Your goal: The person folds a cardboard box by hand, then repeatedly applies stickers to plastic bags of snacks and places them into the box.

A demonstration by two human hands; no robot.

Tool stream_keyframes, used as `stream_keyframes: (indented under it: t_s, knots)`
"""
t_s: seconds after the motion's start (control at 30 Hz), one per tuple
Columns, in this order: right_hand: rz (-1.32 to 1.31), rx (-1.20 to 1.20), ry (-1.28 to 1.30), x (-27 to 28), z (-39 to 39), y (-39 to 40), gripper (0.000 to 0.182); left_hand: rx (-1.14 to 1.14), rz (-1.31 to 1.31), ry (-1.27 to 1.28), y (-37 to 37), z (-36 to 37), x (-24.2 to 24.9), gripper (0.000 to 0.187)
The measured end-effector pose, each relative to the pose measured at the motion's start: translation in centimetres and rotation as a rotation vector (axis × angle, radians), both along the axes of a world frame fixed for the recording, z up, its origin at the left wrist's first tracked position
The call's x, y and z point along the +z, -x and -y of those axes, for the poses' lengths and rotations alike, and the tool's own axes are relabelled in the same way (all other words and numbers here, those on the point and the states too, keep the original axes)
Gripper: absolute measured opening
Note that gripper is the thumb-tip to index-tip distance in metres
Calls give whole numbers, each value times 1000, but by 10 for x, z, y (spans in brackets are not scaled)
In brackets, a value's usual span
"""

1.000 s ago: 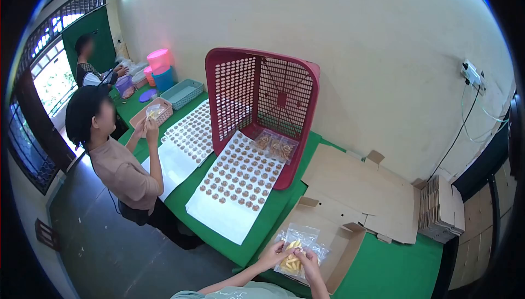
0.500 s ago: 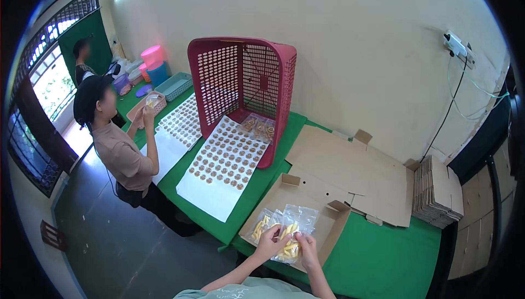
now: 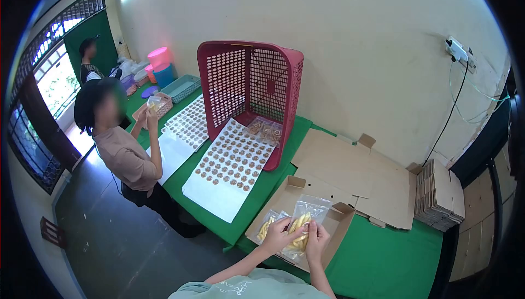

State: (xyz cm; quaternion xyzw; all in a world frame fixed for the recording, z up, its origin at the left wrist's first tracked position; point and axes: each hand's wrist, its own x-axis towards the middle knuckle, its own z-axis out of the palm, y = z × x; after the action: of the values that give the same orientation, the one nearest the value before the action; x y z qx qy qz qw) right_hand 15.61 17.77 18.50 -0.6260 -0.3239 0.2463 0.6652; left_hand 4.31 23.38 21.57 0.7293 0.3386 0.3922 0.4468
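Observation:
Both of my hands hold a clear plastic bag (image 3: 302, 222) of yellow finger-shaped pieces above an open cardboard box (image 3: 338, 233). My left hand (image 3: 277, 235) grips the bag's left side with fingers closed on it. On the right side, my right hand (image 3: 316, 240) pinches the same bag. Another clear bag of yellow pieces (image 3: 266, 227) lies in the box's left part, partly hidden by my left hand and the held bag.
A red basket (image 3: 298, 80) lies on its side on the green table (image 3: 383, 260), with bags inside and sticker sheets (image 3: 216, 200) before it. Flattened cardboard (image 3: 383, 189) and a stack (image 3: 440, 195) are right. A co-worker (image 3: 128, 157) stands left; another person (image 3: 88, 64) is behind.
The bag in my hands is raised slightly and tilted, moving a little right in view. The whole scene has shifted slightly right. The co-worker's head has turned a little.

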Motion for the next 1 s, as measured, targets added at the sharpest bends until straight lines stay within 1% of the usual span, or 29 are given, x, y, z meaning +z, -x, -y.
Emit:
stream_keyframes:
  t_s: [0.03, 0.07, 0.13, 0.17, 0.23, 0.27, 0.37, 0.47, 0.57, 0.67, 0.77, 0.87, 0.97, 1.0]
  knots:
    - [-62, 9, -17, 3, -5, 1, 26, -22, -8, -14, 2, -6, -3, 25]
    - [-124, 20, -32, 5, -9, 3, 27, -30, 8, 48, 3, -12, -10, 26]
    - [-149, 87, 10, 7, -16, 3, 25, -42, 36, 180, 8, -19, -19, 26]
    - [-162, 120, 31, 7, -20, 5, 24, -20, 60, 176, 11, -21, -21, 27]
    - [-67, 135, -25, 15, -31, 19, 22, 21, 109, 160, 17, -28, -10, 28]
    - [-18, 141, -54, 17, -35, 25, 21, 24, 178, 211, 18, -31, -12, 27]
    - [150, 103, 94, 13, -39, 32, 19, 40, 244, 272, 22, -36, -6, 25]
    - [118, 37, 44, 21, -41, 42, 20, -69, 128, 200, 30, -45, -13, 35]
    - [-102, -18, -34, 13, -44, 47, 22, -157, -31, 106, 35, -53, -10, 34]
    - [-197, 23, -22, -8, -48, 46, 22, -140, -25, 138, 40, -56, -20, 33]
    - [-225, 99, 17, -17, -53, 49, 20, -125, 255, 368, 43, -56, -31, 31]
    - [-152, 197, 2, 3, -59, 61, 20, -88, 229, 324, 47, -67, -43, 31]
    - [-83, 170, -1, -1, -66, 67, 18, -145, 40, 307, 56, -80, -29, 32]
    - [-87, 147, 20, 0, -66, 67, 18, -157, 60, 303, 55, -80, -29, 32]
